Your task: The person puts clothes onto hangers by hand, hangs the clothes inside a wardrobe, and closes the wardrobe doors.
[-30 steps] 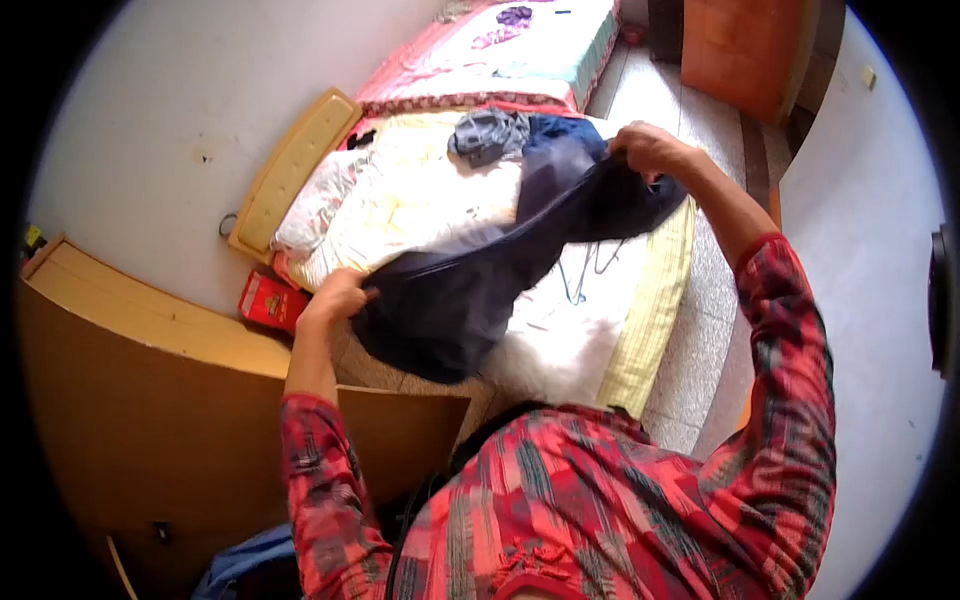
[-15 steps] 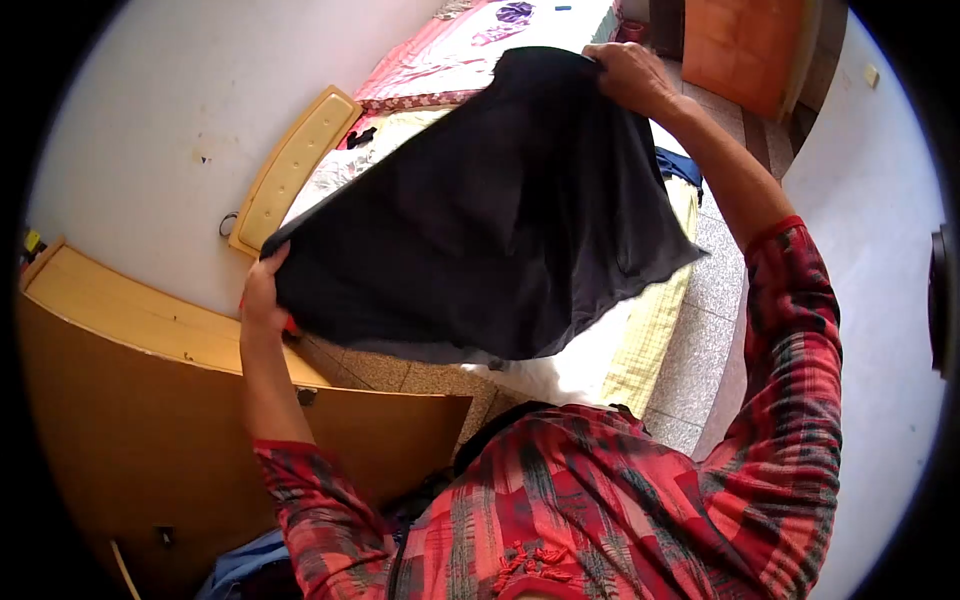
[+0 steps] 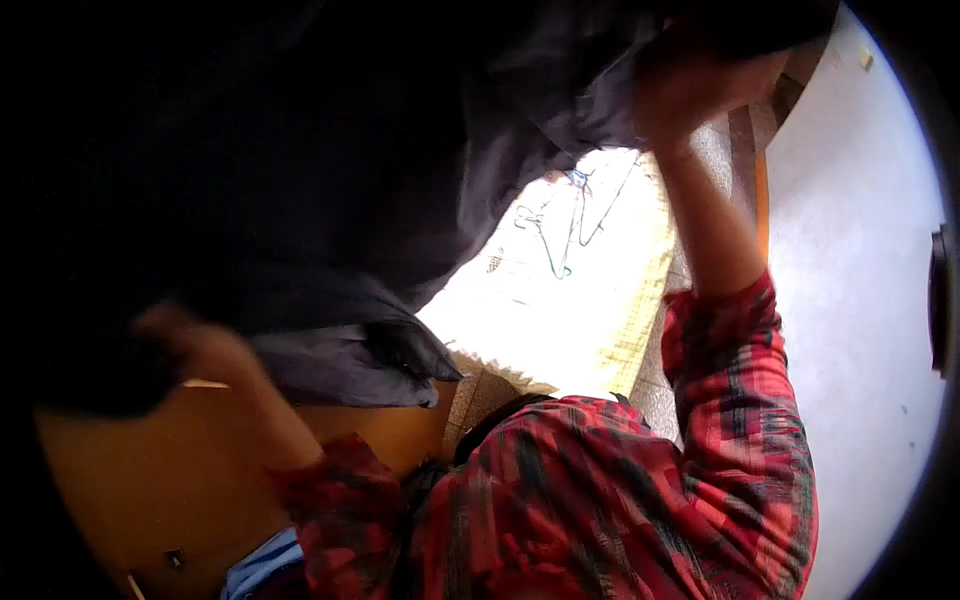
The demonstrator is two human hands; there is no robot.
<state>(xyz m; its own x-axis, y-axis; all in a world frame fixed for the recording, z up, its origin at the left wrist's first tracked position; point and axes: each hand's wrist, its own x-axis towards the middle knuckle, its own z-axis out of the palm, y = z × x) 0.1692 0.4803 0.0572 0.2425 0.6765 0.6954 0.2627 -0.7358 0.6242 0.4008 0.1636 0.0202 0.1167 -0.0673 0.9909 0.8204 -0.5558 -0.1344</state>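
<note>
A large black garment [image 3: 380,150] is stretched up close in front of me and fills the upper left of the head view. On the left, my left hand [image 3: 190,340] is closed on its edge, blurred, with the fingers partly lost in dark cloth. Up at the right, my right hand [image 3: 700,95] grips another part of the cloth, its fingers in shadow. A lower corner of the garment hangs loose between my forearms. What kind of garment it is I cannot tell.
Beyond the cloth is a bed with a pale, brightly lit sheet [image 3: 480,310]; thin wire hangers [image 3: 560,235] lie on it. A brown wooden panel [image 3: 130,490] stands at lower left, with blue cloth [image 3: 265,565] beside it. A white wall [image 3: 860,300] rises on the right.
The black garment has come up and nearer to my head, now hiding the headboard and far bed. My left hand has moved left and down, my right hand right and slightly down. Hangers now show.
</note>
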